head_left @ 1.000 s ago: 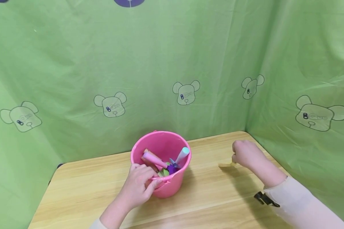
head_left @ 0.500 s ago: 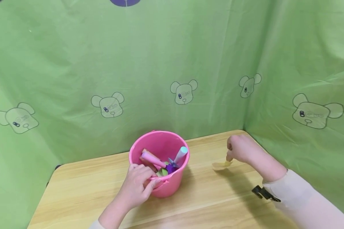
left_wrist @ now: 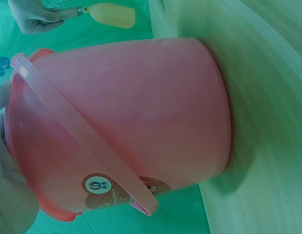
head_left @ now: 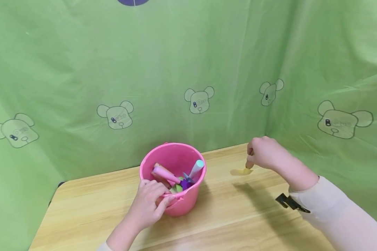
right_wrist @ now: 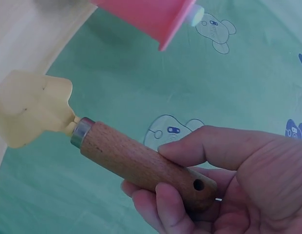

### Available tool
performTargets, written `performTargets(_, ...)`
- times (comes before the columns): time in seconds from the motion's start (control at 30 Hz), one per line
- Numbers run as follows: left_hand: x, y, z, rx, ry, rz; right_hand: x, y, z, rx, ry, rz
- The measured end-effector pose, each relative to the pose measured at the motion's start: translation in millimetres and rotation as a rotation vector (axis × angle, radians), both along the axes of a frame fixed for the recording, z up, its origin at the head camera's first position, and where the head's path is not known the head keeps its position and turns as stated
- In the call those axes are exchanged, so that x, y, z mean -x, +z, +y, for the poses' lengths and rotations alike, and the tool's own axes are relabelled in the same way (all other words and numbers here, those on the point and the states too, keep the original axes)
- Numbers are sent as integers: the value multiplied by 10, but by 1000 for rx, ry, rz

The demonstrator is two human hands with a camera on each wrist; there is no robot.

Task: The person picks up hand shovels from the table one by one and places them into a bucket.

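My left hand (head_left: 147, 205) grips the near left rim of a pink bucket (head_left: 186, 202), which stands upright on the table. In the left wrist view, the bucket's pink handle (left_wrist: 87, 129) hangs down across its side. My right hand (head_left: 268, 153) holds a small garden trowel (head_left: 241, 172) above the table, right of the bucket. The right wrist view shows its wooden handle (right_wrist: 131, 156) between thumb and fingers, and its pale yellow blade (right_wrist: 36, 105) pointing away from the hand. Inside the bucket lie a lilac handle (head_left: 166, 173), a teal-ended handle (head_left: 197, 169) and purple and green pieces, partly hidden.
The wood-grain table (head_left: 100, 198) has rounded corners at the back. A green cloth (head_left: 157, 62) printed with bear heads rises behind it and on both sides. A black buckle (head_left: 292, 203) hangs from the right sleeve.
My right hand has lifted the trowel higher off the table, and its shadow now lies apart from it. The left hand stays on the bucket's rim. The head view has shifted slightly.
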State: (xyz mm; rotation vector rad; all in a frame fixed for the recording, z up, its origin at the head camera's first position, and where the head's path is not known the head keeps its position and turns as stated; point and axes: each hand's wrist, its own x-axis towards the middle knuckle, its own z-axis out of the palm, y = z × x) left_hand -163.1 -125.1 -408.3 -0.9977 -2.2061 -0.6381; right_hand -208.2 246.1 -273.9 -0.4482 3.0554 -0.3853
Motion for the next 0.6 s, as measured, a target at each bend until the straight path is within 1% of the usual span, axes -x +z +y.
performTargets(0.2,0,8,-6,-9,-5,11,-8,168,-31,-8,-13,-24)
performTargets(0.33,-5,16,-7,-12,-9,23,-19,269,-68,-20,-2,-17)
performTargets(0.6,-24,36,6,-2,-7,-10,-39,468,-91,-48,14,-8)
